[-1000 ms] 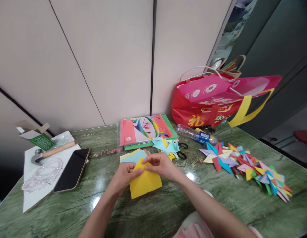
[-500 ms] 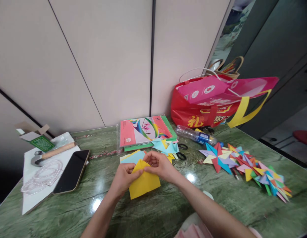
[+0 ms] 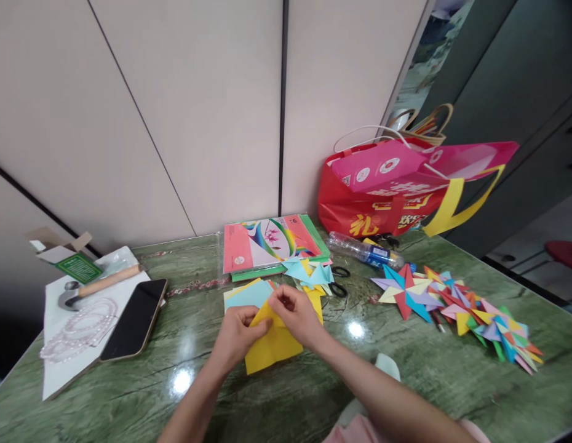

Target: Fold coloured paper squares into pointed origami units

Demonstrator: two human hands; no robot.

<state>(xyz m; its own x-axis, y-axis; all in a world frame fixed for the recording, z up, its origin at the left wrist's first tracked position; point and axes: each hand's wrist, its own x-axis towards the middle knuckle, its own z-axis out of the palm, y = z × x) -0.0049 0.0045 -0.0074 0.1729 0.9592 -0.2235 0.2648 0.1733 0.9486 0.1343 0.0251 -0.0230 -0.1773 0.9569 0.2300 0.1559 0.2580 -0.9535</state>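
Two bare hands work a yellow sheet in front of the pack of coloured paper, on the person's side of it, over a green table. The left hand pinches the sheet's left edge, thumb on top and fingers curled behind; the right hand grips it near the upper part between thumb and fingertips. Yellow also shows beyond the right hand, though whether it belongs to the same sheet cannot be told. The step in hand appears to be the shaping of a fold; the next move would seem to call for lining up the edges and pressing the crease without letting the layers slip. Just in front of the pack lie loose sheets; folded pieces rest at its near right corner, with scissors just beside them. Right of the pack are a bottle and a red bag; farther right and nearer the person, many-coloured stars spread out. Well to the pack's left lie a phone, a hammer and beads
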